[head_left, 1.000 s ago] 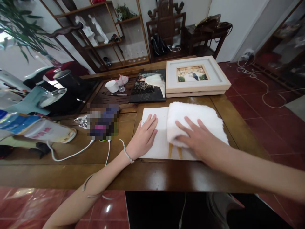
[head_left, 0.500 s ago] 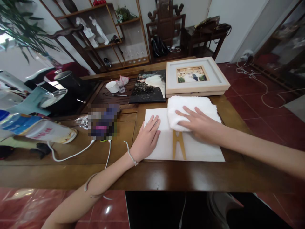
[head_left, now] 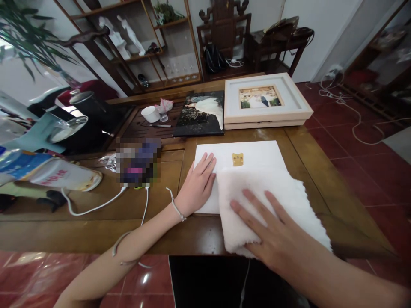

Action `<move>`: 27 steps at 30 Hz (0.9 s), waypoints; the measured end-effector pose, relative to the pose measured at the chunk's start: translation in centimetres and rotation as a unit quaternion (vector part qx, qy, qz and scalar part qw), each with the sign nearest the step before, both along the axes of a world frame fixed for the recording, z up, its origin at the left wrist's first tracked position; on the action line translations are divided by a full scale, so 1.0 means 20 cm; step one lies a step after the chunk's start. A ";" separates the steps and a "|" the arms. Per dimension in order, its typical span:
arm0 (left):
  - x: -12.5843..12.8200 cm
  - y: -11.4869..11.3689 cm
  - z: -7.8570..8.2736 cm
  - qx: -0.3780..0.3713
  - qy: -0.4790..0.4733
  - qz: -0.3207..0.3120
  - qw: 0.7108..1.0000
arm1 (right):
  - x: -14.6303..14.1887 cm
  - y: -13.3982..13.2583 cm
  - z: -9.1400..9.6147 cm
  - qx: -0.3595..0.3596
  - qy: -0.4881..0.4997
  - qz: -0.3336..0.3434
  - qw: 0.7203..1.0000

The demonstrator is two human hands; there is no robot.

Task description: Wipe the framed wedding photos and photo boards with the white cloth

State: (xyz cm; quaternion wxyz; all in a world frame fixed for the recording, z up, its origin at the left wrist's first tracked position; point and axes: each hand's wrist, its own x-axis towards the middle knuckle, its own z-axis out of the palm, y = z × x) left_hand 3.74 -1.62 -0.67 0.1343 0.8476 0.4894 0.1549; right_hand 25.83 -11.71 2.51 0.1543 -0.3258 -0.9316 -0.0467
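Observation:
A white board [head_left: 253,155], lying flat on the wooden table [head_left: 321,171], carries a small tan wooden piece [head_left: 237,159] near its far edge. My left hand [head_left: 197,184] rests flat on the board's left part, fingers together and stretched out, holding nothing. A white fluffy cloth [head_left: 276,205] covers the board's near half and hangs over the table's front edge. My right hand [head_left: 266,233] presses flat on the cloth with fingers spread.
A framed photo [head_left: 265,100] and a dark photo print [head_left: 202,113] lie behind the board. A white cup [head_left: 150,114], a dark tray, a black kettle [head_left: 86,107], white cables [head_left: 96,205] and a plastic-wrapped package [head_left: 48,173] fill the table's left. Shelves and a carved chair stand behind.
My right hand has dragged the cloth from the board's far side toward me, down to the table's front edge, uncovering the tan piece's top. My left hand has stayed put.

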 end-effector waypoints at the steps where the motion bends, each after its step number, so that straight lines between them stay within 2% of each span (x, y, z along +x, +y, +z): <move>1: 0.00 0.00 0.00 -0.001 0.004 0.000 1.000 | 0.01 0.01 0.00 -0.004 -0.003 0.003 1.000; 3: 0.01 0.01 0.00 -0.005 0.012 0.000 1.000 | 0.04 0.10 0.00 -0.013 -0.022 0.003 1.000; 10: 0.00 0.02 0.01 -0.015 0.001 -0.011 1.000 | 0.09 0.56 0.03 -0.030 -0.145 -0.031 0.989; 12: -0.01 0.02 0.00 -0.022 -0.010 -0.018 1.000 | 0.08 0.63 0.04 -0.031 -0.160 -0.042 0.986; 14: -0.02 0.02 0.00 -0.031 -0.018 -0.025 0.999 | 0.06 0.65 0.05 -0.031 -0.171 -0.048 0.984; 17: -0.03 0.02 0.00 -0.034 -0.023 -0.032 0.999 | 0.03 0.56 0.06 -0.021 -0.172 -0.046 0.984; 24: -0.05 0.03 0.00 -0.045 -0.015 -0.048 0.998 | -0.05 0.08 0.06 -0.033 -0.057 0.025 0.998; 27: -0.05 0.03 0.00 -0.037 -0.010 -0.053 0.998 | -0.05 0.03 0.07 -0.043 -0.039 0.032 0.998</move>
